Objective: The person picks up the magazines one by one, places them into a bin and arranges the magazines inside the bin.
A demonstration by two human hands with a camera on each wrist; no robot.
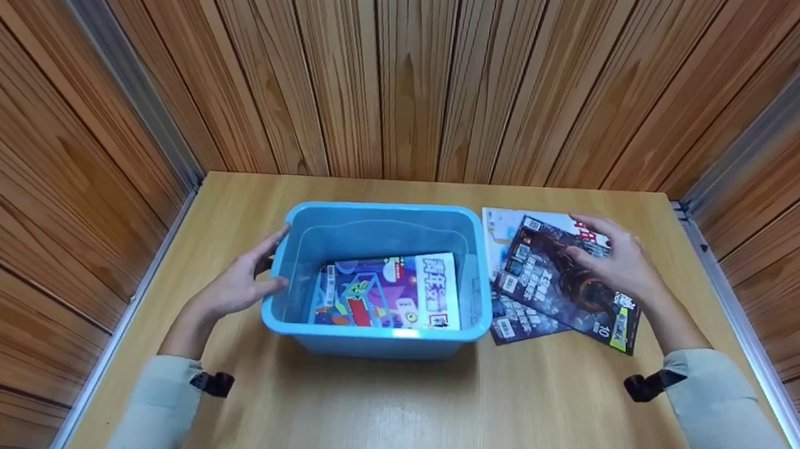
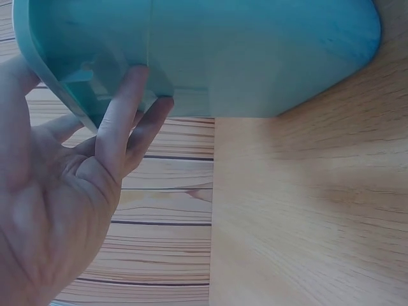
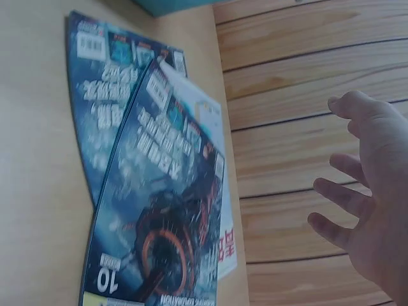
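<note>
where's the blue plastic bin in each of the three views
Head: the blue bin sits centre on the table, the left hand at its left wall.
Left wrist: the bin fills the top of the picture, fingers touching under its rim.
Right wrist: only a corner shows at the top edge.
Shared landmark: the wooden table.

A light blue bin (image 1: 374, 326) is seen on a pale wood-grain table (image 1: 385, 409). Inside the bin, a purple magazine (image 1: 384, 291) with green, red and white patches is shown. Right of the bin, dark magazines (image 1: 566, 295) marked with an orange ring, white text and a yellow-green corner are fanned.
</note>
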